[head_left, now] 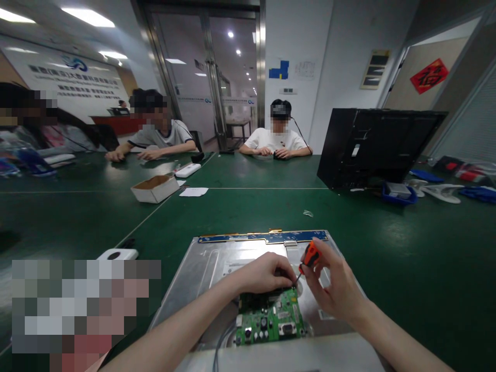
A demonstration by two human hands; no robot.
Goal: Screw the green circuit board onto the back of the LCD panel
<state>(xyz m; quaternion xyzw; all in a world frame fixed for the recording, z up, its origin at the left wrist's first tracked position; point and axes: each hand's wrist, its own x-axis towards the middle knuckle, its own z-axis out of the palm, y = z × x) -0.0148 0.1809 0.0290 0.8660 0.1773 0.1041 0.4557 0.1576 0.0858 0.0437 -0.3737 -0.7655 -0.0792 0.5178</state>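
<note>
My right hand point(336, 281) grips a small screwdriver with an orange and black handle point(310, 256). Its thin shaft slants down to the upper right corner of a green circuit board point(271, 315). Close to that tip, my left hand point(269, 273) has its fingers pinched together above the board's far edge; whether they hold anything small is hidden. Under the board lies a silver metal display panel point(209, 261), with a narrow blue circuit strip point(240, 238) along its far edge. A grey cable point(219, 343) runs beside the board's left side.
An open cardboard box point(155, 190) and a white paper point(194, 192) lie on the green table point(263, 206) ahead to the left. A black monitor point(380, 147) and a blue tray point(399, 194) stand at the right. Several people sit around the table.
</note>
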